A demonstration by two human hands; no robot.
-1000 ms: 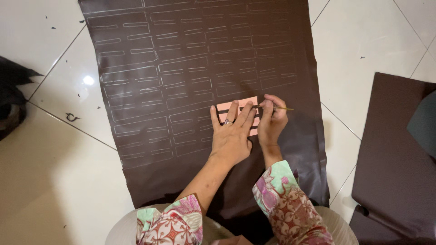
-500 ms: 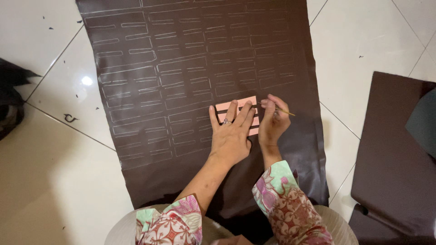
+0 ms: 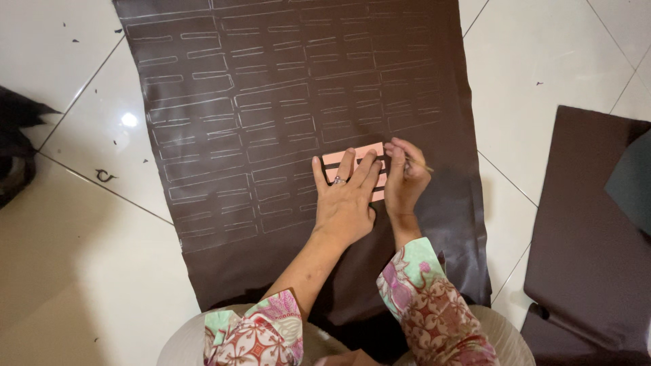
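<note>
Most of the dark brown leatherette sheet (image 3: 271, 169) already bore pale traced outlines, while the flat-spread left hand (image 3: 346, 200) pinned the pink slotted card template (image 3: 352, 157) and the right hand (image 3: 405, 179) pinched a thin marking pencil (image 3: 422, 165) beside unmarked sheet.

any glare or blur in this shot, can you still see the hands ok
Head view: a bright glare spot on the glossy floor tile at left; the left hand, right hand and pink template are sharp and evenly lit, with soft shadows only.
</note>
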